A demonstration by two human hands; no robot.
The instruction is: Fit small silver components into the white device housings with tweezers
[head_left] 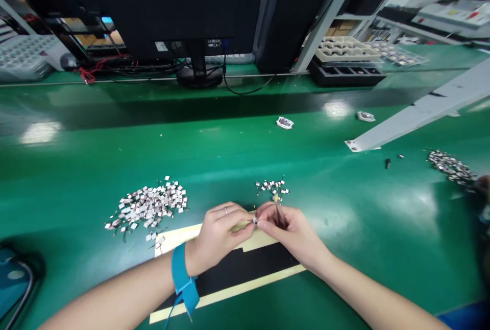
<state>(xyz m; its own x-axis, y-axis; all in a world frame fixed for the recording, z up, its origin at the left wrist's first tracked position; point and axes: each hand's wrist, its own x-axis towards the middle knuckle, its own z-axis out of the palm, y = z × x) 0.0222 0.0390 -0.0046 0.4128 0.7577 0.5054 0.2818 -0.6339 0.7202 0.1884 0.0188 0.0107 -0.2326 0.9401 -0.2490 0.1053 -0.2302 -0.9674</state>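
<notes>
Head view, left hand (pixel 221 230): over the sheet (pixel 248 268), fingers pinching a white part (pixel 254 220).
Right hand (pixel 297 229): fingers pinching the same part, slim tool (pixel 280 213) also held.
Part: between both hands, over the sheet's far edge.
Large pile (pixel 147 205): beyond the sheet's far left corner.
Small pile (pixel 272 186): just beyond its far edge.

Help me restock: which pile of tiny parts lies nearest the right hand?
The small, sparse pile of white and black parts, just beyond the right hand; the large whitish pile lies left and the third pile far right.
</notes>
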